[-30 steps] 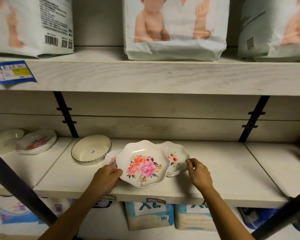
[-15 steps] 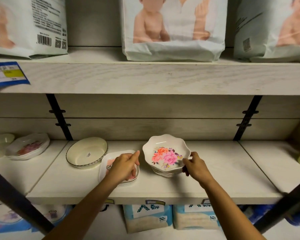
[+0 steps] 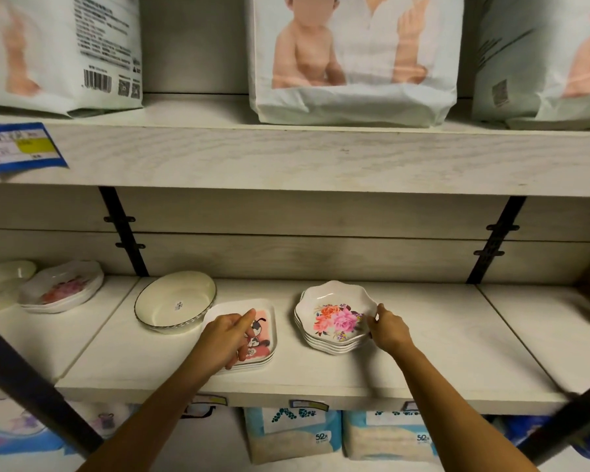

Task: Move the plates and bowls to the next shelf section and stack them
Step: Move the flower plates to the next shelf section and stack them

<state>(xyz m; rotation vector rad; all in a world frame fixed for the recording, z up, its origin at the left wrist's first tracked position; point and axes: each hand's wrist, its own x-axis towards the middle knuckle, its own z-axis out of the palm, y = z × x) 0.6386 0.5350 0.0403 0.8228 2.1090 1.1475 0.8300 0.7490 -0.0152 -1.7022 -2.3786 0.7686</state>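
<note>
1. A stack of scalloped floral bowls sits on the middle section of the shelf, right of centre.
2. The right hand touches the stack's right rim, its grip pinched on the top bowl's edge.
3. Just left of it, apart from it, lies a stack of square plates with a pink cartoon print.
4. The left hand rests on those plates, fingers curled over their near-left corner; whether the grip is clamped I cannot tell.
5. A cream oval bowl with a dark rim sits behind and left, its edge touching the square plates.
6. On the left shelf section are more floral bowls and a pale dish.
7. Diaper packs stand on the shelf above.
</note>
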